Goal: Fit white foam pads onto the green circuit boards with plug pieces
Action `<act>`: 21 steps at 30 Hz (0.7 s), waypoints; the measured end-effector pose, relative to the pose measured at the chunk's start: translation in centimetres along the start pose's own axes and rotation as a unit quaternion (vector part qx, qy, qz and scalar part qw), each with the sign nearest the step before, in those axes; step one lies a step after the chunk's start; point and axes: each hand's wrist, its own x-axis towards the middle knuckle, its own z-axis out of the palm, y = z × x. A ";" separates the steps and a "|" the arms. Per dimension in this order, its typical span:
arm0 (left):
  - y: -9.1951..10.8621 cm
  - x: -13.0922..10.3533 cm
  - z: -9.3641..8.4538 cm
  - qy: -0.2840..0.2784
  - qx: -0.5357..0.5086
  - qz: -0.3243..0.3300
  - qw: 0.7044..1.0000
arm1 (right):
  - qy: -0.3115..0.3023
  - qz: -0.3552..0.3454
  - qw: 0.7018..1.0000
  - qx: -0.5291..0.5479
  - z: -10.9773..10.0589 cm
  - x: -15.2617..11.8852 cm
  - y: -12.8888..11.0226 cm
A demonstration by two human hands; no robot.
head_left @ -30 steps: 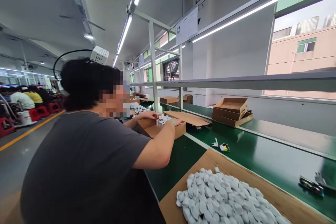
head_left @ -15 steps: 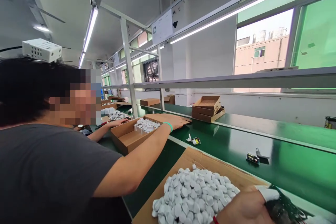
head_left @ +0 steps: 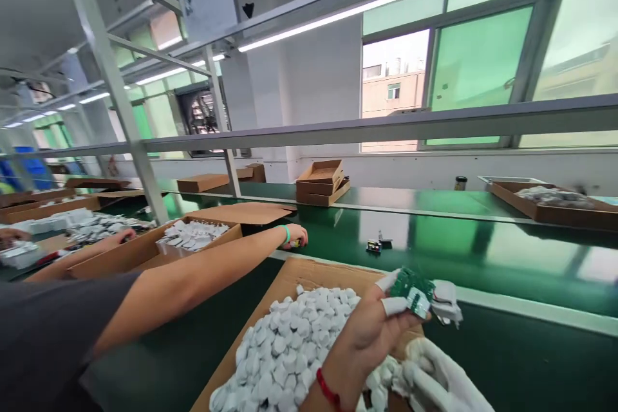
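My left hand (head_left: 369, 328), with a red string at the wrist and white covers on fingertips, is closed on a green circuit board (head_left: 410, 288). A white plug-like piece (head_left: 447, 301) sits beside the board's right end. My right hand (head_left: 444, 376), in a white glove, is low at the frame's bottom, its fingers bent at the edge of several small white pieces (head_left: 383, 374). What those fingers hold cannot be made out. Left of my hands, a large heap of small white caps (head_left: 290, 341) lies on a cardboard sheet (head_left: 270, 293).
A co-worker's arm (head_left: 203, 264) reaches in from the left, the hand on a small part. Their cardboard box (head_left: 111, 257) holds white parts. A small board with a dark piece (head_left: 374, 245) lies on the green bench. Stacked cardboard trays (head_left: 318, 190) and a shelf frame stand behind.
The view has swung right. My left hand with the circuit board has come fully into view, and my gloved right hand now shows. The co-worker's hand has moved onto the small part on the bench.
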 end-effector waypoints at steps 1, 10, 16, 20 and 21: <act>0.1 0.1 -0.1 0.016 -0.023 0.002 1.000 | -0.006 0.025 0.999 0.046 -0.8 0.1 -0.3; -0.3 0.5 -0.8 0.143 0.229 0.030 0.962 | 0.221 -0.065 0.968 0.100 -5.8 1.9 -4.2; -1.5 0.4 -1.0 0.022 0.296 -0.018 0.955 | 0.038 -0.140 0.989 0.020 -5.5 0.9 -4.4; -1.7 0.1 -0.6 -0.058 0.312 -0.002 0.948 | 0.046 -0.138 0.989 -0.003 -4.8 1.2 -3.1; -1.7 0.1 -0.5 -0.065 0.303 -0.003 0.951 | 0.056 -0.134 0.989 0.008 -4.7 1.2 -2.9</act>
